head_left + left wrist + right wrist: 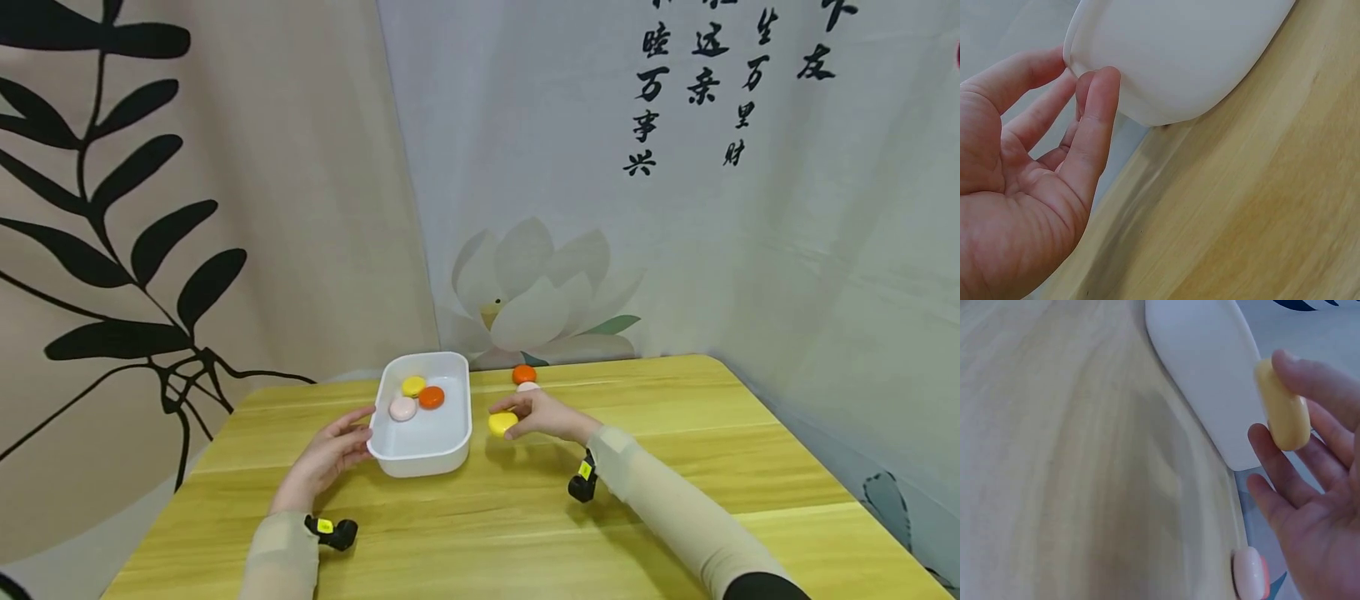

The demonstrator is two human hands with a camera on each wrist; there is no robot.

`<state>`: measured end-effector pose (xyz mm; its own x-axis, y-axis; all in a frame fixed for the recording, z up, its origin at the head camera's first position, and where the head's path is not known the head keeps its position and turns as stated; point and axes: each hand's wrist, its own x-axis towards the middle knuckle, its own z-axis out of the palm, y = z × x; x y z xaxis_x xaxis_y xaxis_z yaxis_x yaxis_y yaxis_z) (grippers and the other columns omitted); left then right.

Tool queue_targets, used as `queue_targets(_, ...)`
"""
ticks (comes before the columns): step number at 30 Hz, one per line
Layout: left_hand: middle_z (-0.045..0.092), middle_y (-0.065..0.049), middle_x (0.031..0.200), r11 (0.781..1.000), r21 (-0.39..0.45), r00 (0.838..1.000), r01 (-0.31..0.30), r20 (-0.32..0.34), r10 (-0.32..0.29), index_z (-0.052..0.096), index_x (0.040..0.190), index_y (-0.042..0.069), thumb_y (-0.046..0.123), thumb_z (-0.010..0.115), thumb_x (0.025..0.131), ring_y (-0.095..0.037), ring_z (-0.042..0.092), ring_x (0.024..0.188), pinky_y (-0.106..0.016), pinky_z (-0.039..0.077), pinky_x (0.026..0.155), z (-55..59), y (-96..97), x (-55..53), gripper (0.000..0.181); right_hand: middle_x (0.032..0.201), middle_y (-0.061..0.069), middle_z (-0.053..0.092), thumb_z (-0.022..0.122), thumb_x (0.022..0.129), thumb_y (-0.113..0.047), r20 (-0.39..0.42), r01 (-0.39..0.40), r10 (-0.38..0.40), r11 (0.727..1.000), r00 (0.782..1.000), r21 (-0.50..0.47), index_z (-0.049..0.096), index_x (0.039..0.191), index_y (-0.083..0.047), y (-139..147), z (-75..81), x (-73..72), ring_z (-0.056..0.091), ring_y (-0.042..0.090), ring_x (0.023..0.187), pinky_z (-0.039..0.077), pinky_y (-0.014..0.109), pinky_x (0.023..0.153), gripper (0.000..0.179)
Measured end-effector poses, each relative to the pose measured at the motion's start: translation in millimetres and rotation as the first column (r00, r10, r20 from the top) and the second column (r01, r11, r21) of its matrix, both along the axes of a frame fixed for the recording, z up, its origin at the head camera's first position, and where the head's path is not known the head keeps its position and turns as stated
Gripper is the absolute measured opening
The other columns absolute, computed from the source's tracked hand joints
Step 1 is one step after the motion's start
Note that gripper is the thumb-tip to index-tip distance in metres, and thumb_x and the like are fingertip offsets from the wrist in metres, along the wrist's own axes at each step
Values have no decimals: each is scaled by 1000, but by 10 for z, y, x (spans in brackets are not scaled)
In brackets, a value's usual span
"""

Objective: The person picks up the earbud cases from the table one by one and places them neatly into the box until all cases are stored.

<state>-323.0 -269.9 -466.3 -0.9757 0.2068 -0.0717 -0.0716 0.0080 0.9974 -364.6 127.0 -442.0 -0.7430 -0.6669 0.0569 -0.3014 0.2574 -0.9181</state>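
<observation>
My right hand (546, 417) pinches a glossy yellow disc (502, 424) with rounded edges between thumb and fingers, raised over the table just right of a white plastic tub (420, 468). In the right wrist view the yellow disc (1282, 406) is seen edge-on, the thumb on one side. My left hand (327, 454) is at the tub's left side, its loosely bent fingers touching the wall near the rim, as the left wrist view shows close up. Inside the tub lie a yellow disc (413, 386), an orange disc (431, 397) and a pale pink disc (402, 408).
Beyond my right hand, an orange disc (524, 374) and a pale pink disc (528, 387) lie near the back edge of the wooden table (465, 542). A printed curtain (330, 208) hangs right behind the table.
</observation>
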Motion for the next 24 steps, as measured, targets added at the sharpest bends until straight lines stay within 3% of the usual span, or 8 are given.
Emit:
queue_targets(3, 49, -26, 125, 1000, -9, 1000, -4, 0, 4, 31, 150, 3, 11, 57, 98, -23, 64, 92, -33, 55, 85, -3, 0, 8, 59, 119, 10, 64, 74, 81, 2, 2, -9, 9, 1000, 1000, -18, 60, 128, 2, 3, 34, -19, 63, 18, 96, 54, 33, 83, 49)
queue_targets(9, 50, -25, 122, 1000, 11, 1000, -5, 0, 5, 31, 150, 2, 9, 57, 98, -23, 63, 92, -31, 55, 83, 2, 4, 18, 59, 127, 14, 61, 74, 82, -1, -41, 8, -7, 1000, 999, 14, 60, 130, -3, 12, 132, -35, 62, 17, 100, 53, 34, 88, 50)
queue_targets(15, 54, -17, 116, 1000, 9, 1000, -6, 7, 6, 30, 150, 2, 12, 60, 97, -21, 64, 90, -32, 55, 84, 2, -6, 43, 62, 122, 10, 63, 76, 83, -5, -26, 3, -3, 1000, 1000, 1, 61, 129, -4, 41, 186, -40, 63, 19, 96, 54, 33, 85, 48)
queue_targets(24, 56, -15, 116, 1000, 14, 1000, -18, 16, 18, 31, 150, 3, 14, 61, 97, -19, 64, 89, -31, 55, 83, 15, 7, 28, 62, 114, 9, 65, 75, 82, -2, -46, 7, -8, 1000, 999, -12, 56, 131, 4, 93, 314, -89, 64, 18, 94, 54, 33, 82, 52)
